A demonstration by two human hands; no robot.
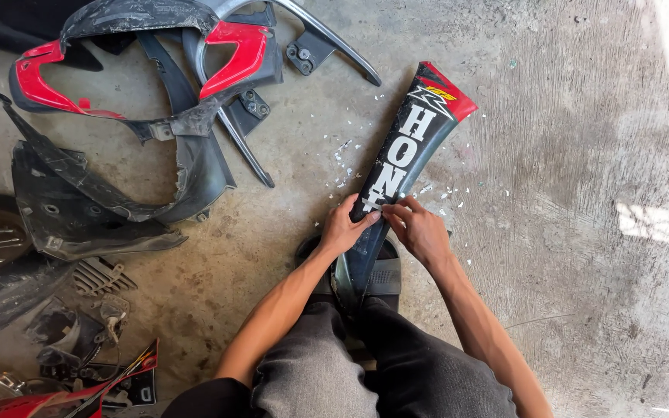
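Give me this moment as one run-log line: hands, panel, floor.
left hand: on black fairing panel | right hand: fingertips at white decal | floor: white flakes beside panel | other fairing parts: left

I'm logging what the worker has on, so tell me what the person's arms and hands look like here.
Both arms are bare from above the elbow down, with no sleeves showing. The left hand and the right hand wear no gloves, and no rings, watch or bracelets can be seen on them.

We hold a long black plastic fairing panel with a red tip (400, 166) on the concrete floor (567, 193) before us; a heap of black and red plastic body panels (141, 101) lies to its left.
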